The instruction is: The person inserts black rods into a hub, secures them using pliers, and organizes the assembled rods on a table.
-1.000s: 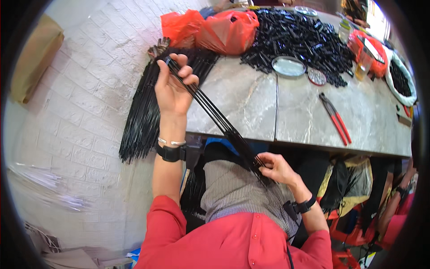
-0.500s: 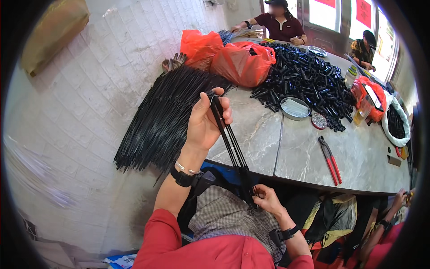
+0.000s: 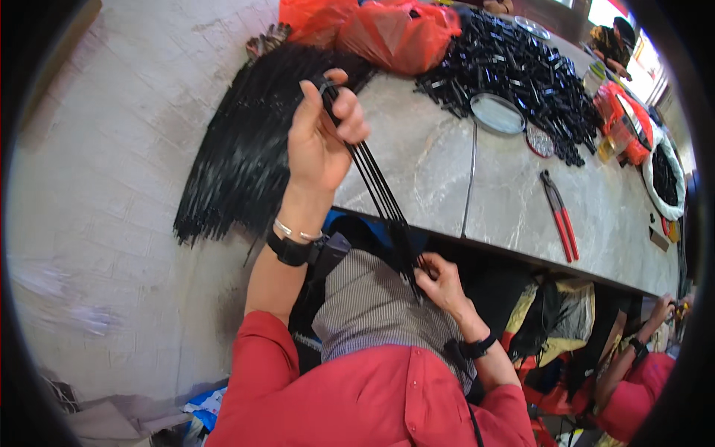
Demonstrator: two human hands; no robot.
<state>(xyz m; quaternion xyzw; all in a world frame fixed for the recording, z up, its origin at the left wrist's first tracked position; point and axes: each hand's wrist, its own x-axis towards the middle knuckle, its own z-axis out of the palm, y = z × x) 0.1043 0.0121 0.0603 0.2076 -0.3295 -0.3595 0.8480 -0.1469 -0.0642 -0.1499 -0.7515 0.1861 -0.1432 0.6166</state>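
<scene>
While the thin black sticks (image 3: pixel 400 240) slant down over the lap (image 3: pixel 365 298), the left hand (image 3: pixel 322 138) curls around their eleven-o'clock end and the right hand (image 3: pixel 445 284) pinches their five-o'clock end. Pliers (image 3: pixel 556 209) lie on the table (image 3: pixel 417 141) at three o'clock, a big stick pile (image 3: pixel 242 141) at ten.

A pale, whitish-grey wall (image 3: pixel 112 171) with a faint brick pattern fills the left of the frame. From the centre to the right edge stretches a grey, marble-look surface (image 3: pixel 417 156) with lighter veins, crossed by a thin dark seam (image 3: pixel 471 179) and bowed by the lens along its front edge. At the upper right, a window or glazed door (image 3: pixel 652 74) glares white with light. The space beneath the surface is dark, with a red shape (image 3: pixel 555 402), perhaps a stool, at the lower right.
</scene>
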